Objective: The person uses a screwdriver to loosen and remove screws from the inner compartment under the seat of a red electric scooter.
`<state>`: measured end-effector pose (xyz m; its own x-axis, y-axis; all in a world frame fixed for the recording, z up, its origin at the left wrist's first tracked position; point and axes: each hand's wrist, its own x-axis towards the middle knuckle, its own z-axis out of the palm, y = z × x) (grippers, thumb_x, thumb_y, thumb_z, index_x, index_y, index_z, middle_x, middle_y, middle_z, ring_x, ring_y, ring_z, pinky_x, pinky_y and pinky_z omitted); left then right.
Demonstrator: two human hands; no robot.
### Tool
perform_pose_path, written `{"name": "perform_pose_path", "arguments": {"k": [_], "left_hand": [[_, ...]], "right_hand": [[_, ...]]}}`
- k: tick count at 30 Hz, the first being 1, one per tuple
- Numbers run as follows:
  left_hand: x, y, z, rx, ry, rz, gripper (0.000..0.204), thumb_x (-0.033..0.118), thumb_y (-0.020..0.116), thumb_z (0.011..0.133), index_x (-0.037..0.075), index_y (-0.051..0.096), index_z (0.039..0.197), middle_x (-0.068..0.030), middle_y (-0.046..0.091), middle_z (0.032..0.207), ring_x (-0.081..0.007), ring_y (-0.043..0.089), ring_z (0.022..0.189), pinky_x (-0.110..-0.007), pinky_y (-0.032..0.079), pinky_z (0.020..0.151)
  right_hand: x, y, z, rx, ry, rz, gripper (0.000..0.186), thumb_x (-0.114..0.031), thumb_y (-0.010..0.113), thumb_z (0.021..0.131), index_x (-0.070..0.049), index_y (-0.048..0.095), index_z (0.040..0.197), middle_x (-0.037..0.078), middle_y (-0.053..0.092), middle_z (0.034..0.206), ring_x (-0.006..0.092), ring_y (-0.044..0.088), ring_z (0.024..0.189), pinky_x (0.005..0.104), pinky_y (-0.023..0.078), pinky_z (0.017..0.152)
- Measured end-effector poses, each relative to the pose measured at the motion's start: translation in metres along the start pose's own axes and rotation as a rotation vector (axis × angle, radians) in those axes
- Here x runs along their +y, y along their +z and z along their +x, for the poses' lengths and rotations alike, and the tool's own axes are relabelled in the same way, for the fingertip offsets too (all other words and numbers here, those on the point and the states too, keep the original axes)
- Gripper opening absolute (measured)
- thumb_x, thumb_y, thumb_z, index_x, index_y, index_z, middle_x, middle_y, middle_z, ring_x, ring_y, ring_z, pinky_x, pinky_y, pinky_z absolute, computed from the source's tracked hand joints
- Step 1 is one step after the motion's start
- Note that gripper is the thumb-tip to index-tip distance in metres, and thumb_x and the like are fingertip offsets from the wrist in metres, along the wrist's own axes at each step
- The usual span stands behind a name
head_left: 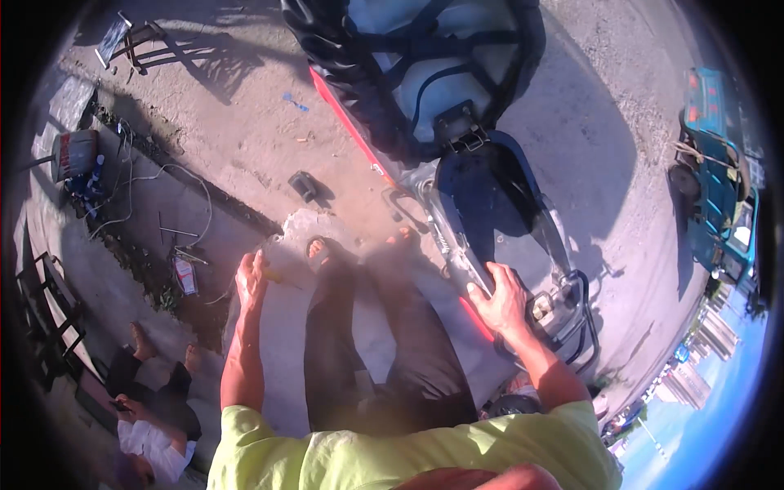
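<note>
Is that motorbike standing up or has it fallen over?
Upright: the motorbike stands on the ground, seat facing up, with the right hand resting on its rear.

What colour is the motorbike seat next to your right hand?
Black, best seen in the head view: the seat lies just above the right hand.

Both forearms are reaching forward from yellow-green short sleeves. The left hand [251, 280] is hanging out ahead with fingers loosely curled around something small, thumb side up. The right hand [500, 300] is pressing palm down, fingers spread and bent, wrist angled outward.
</note>
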<state>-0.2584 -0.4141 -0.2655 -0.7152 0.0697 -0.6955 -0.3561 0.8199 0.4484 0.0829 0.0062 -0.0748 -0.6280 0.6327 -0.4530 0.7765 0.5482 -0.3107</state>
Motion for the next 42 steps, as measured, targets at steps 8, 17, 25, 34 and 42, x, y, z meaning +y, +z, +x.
{"name": "perform_pose_path", "arguments": {"k": [8,17,25,34,42], "left_hand": [[0.213,-0.003,-0.162,-0.259,0.479,-0.714,0.028,0.029,0.060,0.112,0.004,0.066,0.124,-0.0131,0.075,0.113,-0.0247,0.073,0.100,-0.035,0.060,0.081],[0.340,0.092,-0.247,-0.301,1.148,-0.063,0.027,0.014,0.070,0.106,-0.003,0.069,0.126,-0.0186,0.075,0.124,-0.0302,0.071,0.120,-0.041,0.054,0.106],[0.362,0.160,-0.192,-0.236,0.920,0.005,0.020,0.009,0.072,0.102,0.001,0.071,0.121,-0.0107,0.075,0.111,-0.0208,0.073,0.100,-0.033,0.058,0.088],[0.353,0.168,-0.184,-0.225,0.985,-0.045,0.017,0.010,0.068,0.106,0.000,0.071,0.120,-0.0088,0.074,0.110,-0.0160,0.072,0.096,-0.030,0.059,0.086],[0.372,0.161,-0.193,-0.214,0.847,0.027,0.017,0.014,0.072,0.104,0.002,0.074,0.116,-0.0124,0.078,0.109,-0.0223,0.074,0.099,-0.034,0.059,0.091]], "right_hand": [[0.013,-0.008,-0.020,0.103,0.012,0.229,0.049,-0.029,0.080,0.089,-0.002,0.067,0.129,0.018,0.071,0.126,0.0391,0.068,0.120,0.0500,0.055,0.103],[0.020,-0.020,-0.047,0.249,-0.169,0.516,0.030,-0.013,0.079,0.086,-0.007,0.074,0.115,0.012,0.072,0.121,0.0358,0.067,0.116,0.0457,0.056,0.101],[0.032,-0.011,-0.011,0.158,0.113,0.836,0.028,-0.005,0.077,0.090,-0.003,0.075,0.118,0.012,0.077,0.104,0.0305,0.076,0.098,0.0374,0.061,0.086],[0.043,0.033,0.142,-0.121,-0.391,-0.019,0.051,-0.006,0.055,0.097,-0.019,0.062,0.147,0.016,0.059,0.145,0.0417,0.070,0.117,0.0505,0.059,0.099],[0.038,0.050,0.162,-0.120,-0.306,0.099,0.033,-0.011,0.056,0.100,-0.012,0.063,0.132,0.021,0.067,0.126,0.0461,0.070,0.111,0.0542,0.058,0.094]]}}
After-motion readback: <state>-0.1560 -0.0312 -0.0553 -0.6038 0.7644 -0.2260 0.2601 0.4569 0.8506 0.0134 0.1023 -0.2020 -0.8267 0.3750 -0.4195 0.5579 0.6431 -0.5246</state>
